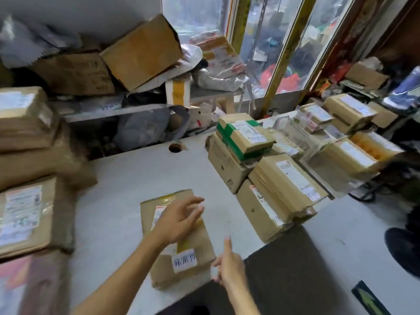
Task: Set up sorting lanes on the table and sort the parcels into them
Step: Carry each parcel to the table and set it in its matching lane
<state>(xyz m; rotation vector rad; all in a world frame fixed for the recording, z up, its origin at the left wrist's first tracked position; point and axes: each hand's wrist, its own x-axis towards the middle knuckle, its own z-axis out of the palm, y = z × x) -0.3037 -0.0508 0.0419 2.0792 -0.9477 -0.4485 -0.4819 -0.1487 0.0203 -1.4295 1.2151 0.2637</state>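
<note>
A flat brown cardboard parcel [177,237], taped yellow and marked with a white handwritten label, is seen on the grey worktop [127,178]. The left hand [179,219] is spread above it, grip apart; just right, the right hand [229,262] is relaxed, holding nothing.

The left hand [179,220] covers most of the shipping label [159,213] on the parcel [177,242], so its print cannot be read. The right hand [228,264] is blurred, and whether its fingers touch the parcel's near corner cannot be told. Both forearms run off the bottom edge. The stack [29,178] at the left is smeared and cut by the left edge; its labels are unreadable. Labels on the boxes [284,178] at the right are too small to read. A dark shoe [404,248] is cut by the right edge. Things behind the window [268,42] are a blur.
</note>
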